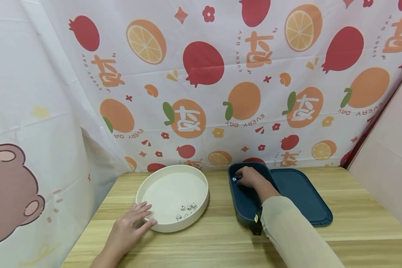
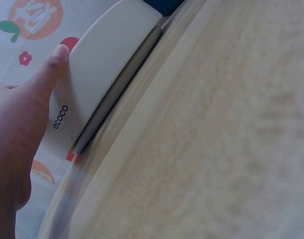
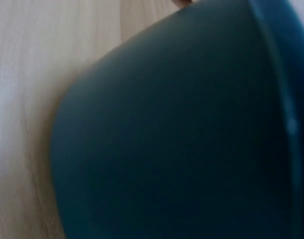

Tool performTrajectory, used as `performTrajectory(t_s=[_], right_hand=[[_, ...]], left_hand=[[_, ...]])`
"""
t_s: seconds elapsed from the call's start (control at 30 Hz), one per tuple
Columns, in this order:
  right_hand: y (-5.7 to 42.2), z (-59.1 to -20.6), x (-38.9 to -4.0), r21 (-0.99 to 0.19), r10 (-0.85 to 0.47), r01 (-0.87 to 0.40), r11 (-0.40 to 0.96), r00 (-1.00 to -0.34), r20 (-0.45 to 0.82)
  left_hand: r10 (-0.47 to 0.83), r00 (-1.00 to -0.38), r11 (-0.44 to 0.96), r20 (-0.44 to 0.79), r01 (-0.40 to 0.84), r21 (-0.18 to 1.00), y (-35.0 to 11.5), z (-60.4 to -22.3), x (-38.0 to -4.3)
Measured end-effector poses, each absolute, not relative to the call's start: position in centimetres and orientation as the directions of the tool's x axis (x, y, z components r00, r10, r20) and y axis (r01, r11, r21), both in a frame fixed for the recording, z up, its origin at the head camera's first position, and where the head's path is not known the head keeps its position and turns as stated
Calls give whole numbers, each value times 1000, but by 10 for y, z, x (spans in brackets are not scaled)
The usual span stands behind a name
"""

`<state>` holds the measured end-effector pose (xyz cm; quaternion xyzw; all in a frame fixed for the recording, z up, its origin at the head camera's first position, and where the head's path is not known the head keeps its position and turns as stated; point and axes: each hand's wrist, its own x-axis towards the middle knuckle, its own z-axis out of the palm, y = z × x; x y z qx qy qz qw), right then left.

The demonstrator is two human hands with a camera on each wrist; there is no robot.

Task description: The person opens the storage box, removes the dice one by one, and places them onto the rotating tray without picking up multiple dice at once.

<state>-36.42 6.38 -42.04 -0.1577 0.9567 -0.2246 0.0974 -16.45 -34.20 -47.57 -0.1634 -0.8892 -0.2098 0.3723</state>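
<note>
A round cream tray [image 1: 174,227] with a raised rim stands on the table, and several small white dice [image 1: 189,207] lie inside near its front right edge. My left hand [image 1: 128,225] rests on the tray's left front rim with its fingers fairly straight; in the left wrist view the thumb touches the outer wall. My right hand [image 1: 252,178] reaches down into a deep dark blue box [image 1: 241,208]. Beside its fingertips shows a small white piece [image 1: 234,179], too small to tell whether it is pinched. The right wrist view holds mostly the box's blurred outer wall [image 3: 167,124].
A flat dark blue lid [image 1: 298,193] lies right of the box, partly behind the right sleeve. The wooden table [image 1: 217,238] meets a fruit-printed curtain [image 1: 207,104] at the back. Another white sheet [image 1: 37,111] hangs at the left.
</note>
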Motion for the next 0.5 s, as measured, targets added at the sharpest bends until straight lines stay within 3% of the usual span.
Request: performTrajectory(t_s=[0.5], right_hand=[[54, -429, -361, -371, -362, -304, 878, -927, -97]], left_hand=[[134, -677, 872, 724, 428, 239, -340, -477, -161]])
